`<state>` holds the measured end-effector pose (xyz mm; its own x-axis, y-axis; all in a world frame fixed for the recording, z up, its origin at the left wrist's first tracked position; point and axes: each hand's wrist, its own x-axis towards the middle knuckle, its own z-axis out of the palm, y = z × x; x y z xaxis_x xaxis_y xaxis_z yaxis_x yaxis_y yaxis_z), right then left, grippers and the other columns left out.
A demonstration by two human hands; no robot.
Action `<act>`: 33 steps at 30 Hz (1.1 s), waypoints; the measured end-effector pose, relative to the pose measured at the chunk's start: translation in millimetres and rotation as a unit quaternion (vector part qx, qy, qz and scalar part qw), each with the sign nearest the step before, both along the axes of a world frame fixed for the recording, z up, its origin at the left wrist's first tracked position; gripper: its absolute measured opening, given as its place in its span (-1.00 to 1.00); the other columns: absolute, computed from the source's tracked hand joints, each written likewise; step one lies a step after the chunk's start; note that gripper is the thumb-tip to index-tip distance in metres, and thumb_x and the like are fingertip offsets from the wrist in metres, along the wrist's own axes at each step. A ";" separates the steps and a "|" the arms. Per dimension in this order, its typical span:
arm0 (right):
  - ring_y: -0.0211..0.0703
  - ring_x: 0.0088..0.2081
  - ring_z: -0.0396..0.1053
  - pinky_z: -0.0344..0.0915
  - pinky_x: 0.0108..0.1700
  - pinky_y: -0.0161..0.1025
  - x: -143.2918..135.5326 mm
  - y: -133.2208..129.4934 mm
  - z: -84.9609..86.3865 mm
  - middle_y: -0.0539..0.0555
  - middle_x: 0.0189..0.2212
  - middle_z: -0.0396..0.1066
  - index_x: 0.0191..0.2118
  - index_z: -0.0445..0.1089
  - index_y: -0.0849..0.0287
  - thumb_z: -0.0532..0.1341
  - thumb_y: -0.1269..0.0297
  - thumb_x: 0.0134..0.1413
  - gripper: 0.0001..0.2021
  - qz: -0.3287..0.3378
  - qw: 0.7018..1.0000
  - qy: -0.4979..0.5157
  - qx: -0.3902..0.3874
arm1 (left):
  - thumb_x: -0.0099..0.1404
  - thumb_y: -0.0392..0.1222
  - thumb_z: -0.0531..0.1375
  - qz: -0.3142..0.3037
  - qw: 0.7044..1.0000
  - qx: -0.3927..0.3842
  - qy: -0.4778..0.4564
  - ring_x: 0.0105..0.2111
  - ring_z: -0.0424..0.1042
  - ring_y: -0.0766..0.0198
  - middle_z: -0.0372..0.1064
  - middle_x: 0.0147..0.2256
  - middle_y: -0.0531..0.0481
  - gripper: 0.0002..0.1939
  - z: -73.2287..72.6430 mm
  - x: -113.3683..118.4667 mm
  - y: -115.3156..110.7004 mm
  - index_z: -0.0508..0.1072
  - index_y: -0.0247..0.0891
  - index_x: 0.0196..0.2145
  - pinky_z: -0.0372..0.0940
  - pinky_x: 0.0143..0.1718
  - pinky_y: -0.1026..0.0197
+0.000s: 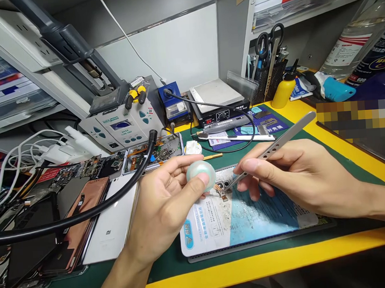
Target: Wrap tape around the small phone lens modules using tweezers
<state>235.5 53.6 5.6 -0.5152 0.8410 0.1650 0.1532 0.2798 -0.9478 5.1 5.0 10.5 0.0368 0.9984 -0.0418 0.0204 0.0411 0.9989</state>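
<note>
My left hand [170, 202] pinches a round, pale green translucent disc [197, 172] between thumb and fingers, above the left part of a white and blue printed pad [259, 218]. Grey metal tweezers [289, 131] are held in my right hand [288, 175], their tips pointing down and left. Those tips are at a small camera module [224, 186] with two dark lenses and a copper-coloured flex piece. The module is just right of the disc, over the pad; whether the tweezers grip it or only touch it cannot be made out.
Phone parts and a white phone [111, 223] lie at the left, crossed by a thick black hose [118, 209]. Behind stand a grey rework station [122, 126], a heating plate [219, 99] and a yellow bottle [283, 90]. A brush [240, 136] lies behind the pad.
</note>
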 end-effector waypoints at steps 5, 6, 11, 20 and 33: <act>-0.27 -0.46 0.52 0.34 -0.49 -0.41 1.5 1.1 -1.6 0.04 -0.46 0.59 -0.52 0.56 0.19 0.31 0.10 0.32 -0.60 0.004 1.000 0.008 -0.002 | 0.36 -0.08 0.41 0.000 1.000 0.003 0.009 -0.42 0.50 0.45 0.61 -0.31 0.09 -0.69 0.2 -0.1 -0.4 0.58 -0.17 0.02 0.35 -0.37 0.45; -0.27 -0.46 0.52 0.34 -0.49 -0.41 1.8 1.1 -2.0 0.03 -0.46 0.59 -0.53 0.55 0.18 0.31 0.09 0.32 -0.59 0.005 1.000 0.008 0.000 | 0.36 -0.08 0.41 -0.001 1.000 0.004 0.011 -0.43 0.49 0.46 0.61 -0.29 0.08 -0.69 0.0 -0.1 -0.4 0.58 -0.16 0.02 0.35 -0.37 0.45; -0.27 -0.47 0.52 0.34 -0.49 -0.40 3.2 1.0 -2.7 -0.01 -0.48 0.59 -0.54 0.54 0.11 0.29 0.09 0.33 -0.60 0.009 1.000 0.010 0.006 | 0.36 -0.08 0.40 -0.002 1.000 0.007 0.015 -0.41 0.50 0.45 0.61 -0.28 0.08 -0.70 -0.6 -0.2 -0.1 0.58 -0.15 0.02 0.35 -0.35 0.44; -0.17 -0.50 0.55 0.39 -0.52 -0.33 2.4 4.0 -3.5 0.08 -0.48 0.62 -0.48 0.60 0.15 0.29 0.01 0.31 -0.59 -0.004 0.999 0.032 -0.022 | 0.35 -0.10 0.40 -0.005 1.000 0.007 0.006 -0.41 0.49 0.41 0.60 -0.29 0.05 -0.68 -0.4 -0.5 -1.1 0.57 -0.18 0.03 0.36 -0.36 0.42; -0.23 -0.57 0.41 0.34 -0.54 -0.35 2.1 6.6 4.2 0.13 -0.55 0.58 -0.46 0.61 0.23 0.34 -0.04 0.24 -0.57 0.014 0.992 0.062 -0.112 | 0.29 -0.12 0.41 -0.028 0.999 -0.025 -0.018 -0.39 0.53 0.24 0.57 -0.33 -0.05 -0.62 4.8 3.3 -0.3 0.54 -0.30 0.02 0.45 -0.33 0.28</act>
